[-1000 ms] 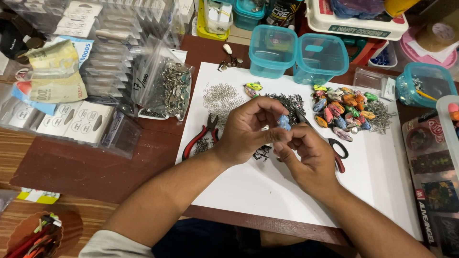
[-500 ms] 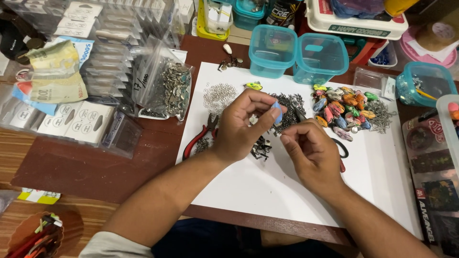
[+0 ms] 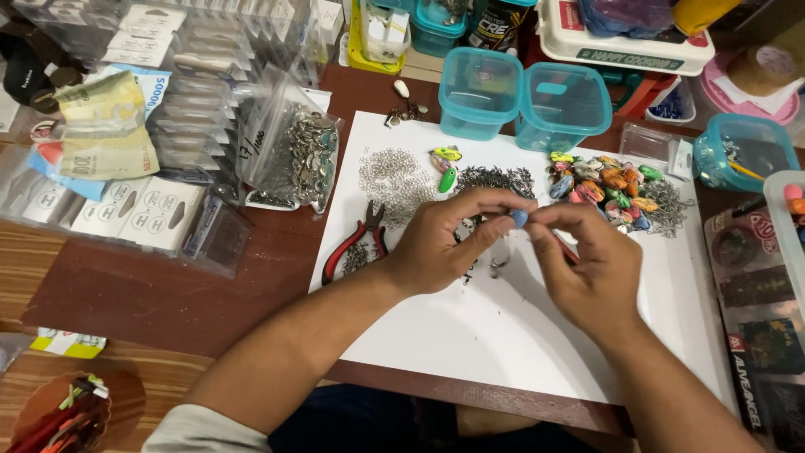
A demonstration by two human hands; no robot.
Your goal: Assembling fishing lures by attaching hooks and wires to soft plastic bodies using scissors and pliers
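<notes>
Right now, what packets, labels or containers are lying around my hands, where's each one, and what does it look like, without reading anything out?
Clear zip bag: left of the white sheet, full of small metal parts.
Card-backed packets: far left, white cards in clear sleeves.
Two teal tubs: above the sheet, square, lidded.
Teal tub: far right, lidded.
White tray: top right, green label strip.
Dark printed packets: right edge.
Both hands pinch a small blue piece.

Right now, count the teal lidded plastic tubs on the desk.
4 in view: two side by side above the white sheet, one at the right edge, one at the top. Others may be hidden.
</notes>
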